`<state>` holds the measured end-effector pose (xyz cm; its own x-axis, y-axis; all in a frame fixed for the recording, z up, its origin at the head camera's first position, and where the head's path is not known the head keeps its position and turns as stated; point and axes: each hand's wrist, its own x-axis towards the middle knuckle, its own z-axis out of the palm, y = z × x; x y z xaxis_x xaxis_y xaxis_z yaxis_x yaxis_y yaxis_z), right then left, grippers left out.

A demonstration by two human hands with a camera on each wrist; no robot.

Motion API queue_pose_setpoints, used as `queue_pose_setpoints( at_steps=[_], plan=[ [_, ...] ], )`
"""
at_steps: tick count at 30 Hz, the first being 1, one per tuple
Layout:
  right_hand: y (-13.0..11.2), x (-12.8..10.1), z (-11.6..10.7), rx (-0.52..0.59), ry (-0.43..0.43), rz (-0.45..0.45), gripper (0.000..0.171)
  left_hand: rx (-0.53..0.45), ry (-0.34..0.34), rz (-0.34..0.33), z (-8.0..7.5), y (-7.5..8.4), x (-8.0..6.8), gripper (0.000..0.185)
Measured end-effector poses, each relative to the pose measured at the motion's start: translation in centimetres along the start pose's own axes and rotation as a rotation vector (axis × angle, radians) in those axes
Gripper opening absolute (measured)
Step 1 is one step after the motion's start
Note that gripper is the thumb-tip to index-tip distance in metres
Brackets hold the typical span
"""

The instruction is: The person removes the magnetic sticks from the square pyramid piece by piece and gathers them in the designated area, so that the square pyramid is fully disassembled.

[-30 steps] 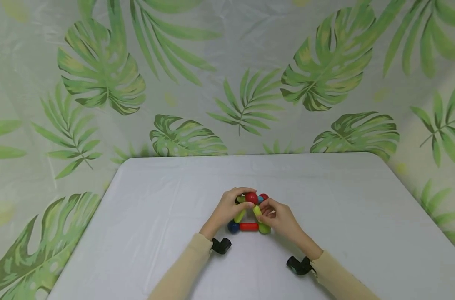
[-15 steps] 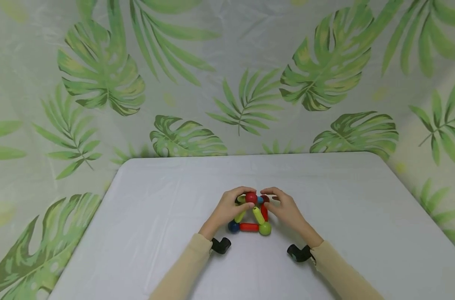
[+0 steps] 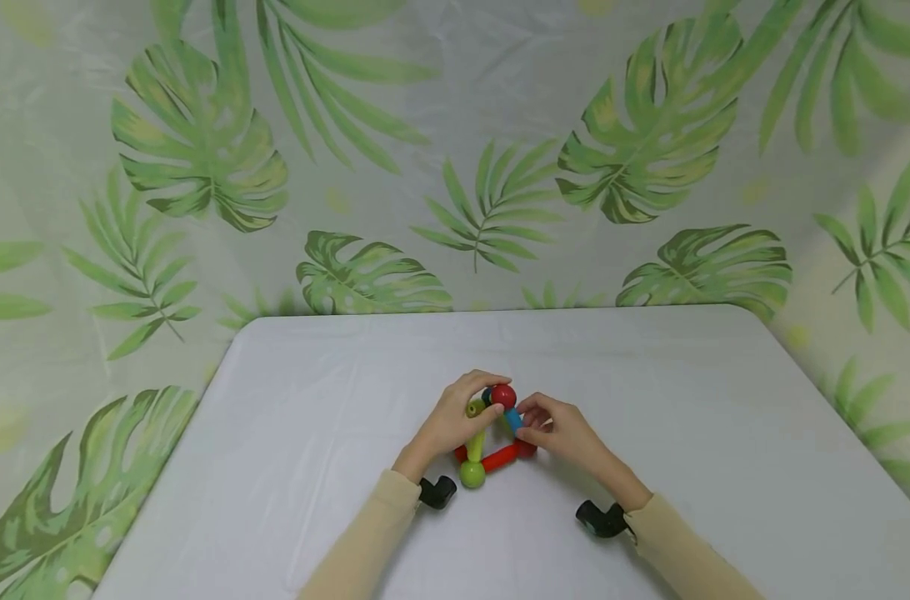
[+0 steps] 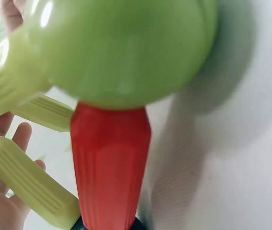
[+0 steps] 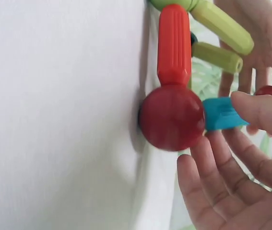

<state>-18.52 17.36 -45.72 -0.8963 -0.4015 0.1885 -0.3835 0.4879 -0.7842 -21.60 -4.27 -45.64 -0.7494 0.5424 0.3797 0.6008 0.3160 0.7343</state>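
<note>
A frame of magnetic rods and balls stands on the table. My left hand (image 3: 455, 415) holds the red ball (image 3: 503, 396) at its top between thumb and fingers. Just below, my right hand (image 3: 563, 431) pinches a blue rod (image 5: 219, 113) that slopes down to a dark red ball (image 5: 171, 117) on the table. A red rod (image 5: 174, 45) joins this ball to a green ball (image 3: 472, 474) at the front left. Two yellow-green rods (image 5: 222, 26) lean up with free ends beneath my left palm. The far corner is partly hidden by my hands.
The white table (image 3: 335, 400) extends around the frame, its back edge meeting a leaf-print cloth (image 3: 492, 142). A black wrist camera (image 3: 437, 492) sits at the left cuff, another black camera (image 3: 602, 519) at the right one.
The frame has turned clockwise seen from above, bringing the green ball from front right to front left. My right hand has let go of a yellow-green rod and now pinches the blue rod.
</note>
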Motion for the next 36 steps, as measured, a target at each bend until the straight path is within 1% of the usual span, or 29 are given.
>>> queue_pose_setpoints(
  at_steps=[1,6,9,15,20,23,26,28,29,33,34,36],
  plan=[
    [-0.1,0.0,0.1,0.001,0.000,-0.007,0.023,-0.001,0.002,-0.002,0.0,0.0,-0.1,0.038],
    [-0.5,0.0,0.7,0.017,0.009,0.014,0.022,-0.023,0.012,-0.017,0.2,0.3,-0.4,0.039],
    [-0.6,-0.2,0.8,0.023,0.019,0.024,0.020,-0.036,0.018,-0.012,0.1,0.3,-0.5,0.037],
    [-0.4,-0.5,1.2,-0.005,0.048,-0.004,0.018,-0.073,0.011,-0.002,-0.1,0.2,-0.5,0.036],
    [-0.8,-1.1,1.3,0.003,0.051,-0.027,0.019,-0.119,0.017,-0.032,-0.2,0.0,-0.6,0.035],
    [-1.1,-1.4,1.3,0.012,0.049,-0.001,0.020,-0.146,-0.005,-0.042,-0.3,0.1,-0.6,0.037],
    [-1.3,-1.7,1.0,0.028,0.013,0.040,0.020,-0.168,-0.036,-0.047,-0.3,0.1,-0.7,0.037],
    [-1.3,-1.6,0.7,0.053,0.000,0.073,0.017,-0.182,-0.040,-0.050,-0.3,0.3,-0.8,0.036],
    [-1.2,-1.5,0.6,0.063,0.007,0.086,0.016,-0.187,-0.040,-0.055,-0.3,0.3,-0.8,0.036],
    [-0.4,-0.3,0.3,0.094,0.075,0.092,0.021,-0.206,-0.056,-0.060,-0.2,0.5,-0.8,0.035],
    [-0.1,0.0,0.3,0.091,0.081,0.081,0.023,-0.210,-0.065,-0.059,-0.1,0.5,-0.8,0.034],
    [0.4,0.5,0.3,0.070,0.062,0.052,0.027,-0.222,-0.085,-0.051,0.2,0.6,-0.8,0.035]
  ],
)
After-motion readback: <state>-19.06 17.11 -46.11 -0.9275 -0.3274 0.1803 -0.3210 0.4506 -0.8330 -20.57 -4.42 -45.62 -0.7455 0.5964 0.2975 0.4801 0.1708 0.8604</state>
